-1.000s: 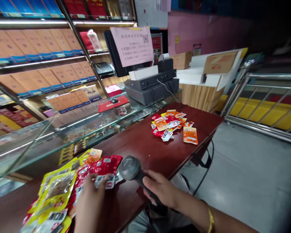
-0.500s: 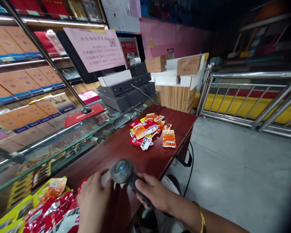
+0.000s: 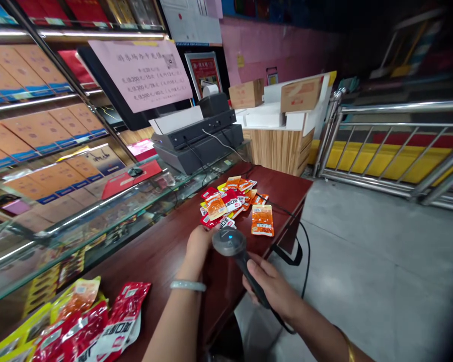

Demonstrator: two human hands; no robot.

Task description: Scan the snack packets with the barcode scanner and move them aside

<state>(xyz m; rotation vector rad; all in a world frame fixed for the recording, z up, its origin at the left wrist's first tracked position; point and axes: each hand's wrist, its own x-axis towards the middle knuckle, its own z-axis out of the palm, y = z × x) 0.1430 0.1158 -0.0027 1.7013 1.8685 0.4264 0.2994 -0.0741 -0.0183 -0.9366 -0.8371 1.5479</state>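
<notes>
My right hand is wrapped round the handle of a dark barcode scanner, whose round head shows a small blue light. My left hand, with a pale bangle at the wrist, reaches to the near edge of a pile of snack packets in red, white and orange. Its fingertips are hidden behind the scanner head, so I cannot tell whether they grip a packet. One orange snack packet lies apart, right of the pile. Nearer me on the left lie more red and yellow snack packets.
The dark red tabletop runs beside a glass counter. A monitor with a pink notice and a receipt printer stand behind it. The scanner's black cable hangs by the table edge. A metal railing is at right.
My left hand has moved from beside the near packets forward to the far pile. The scanner in my right hand has shifted forward and to the right.
</notes>
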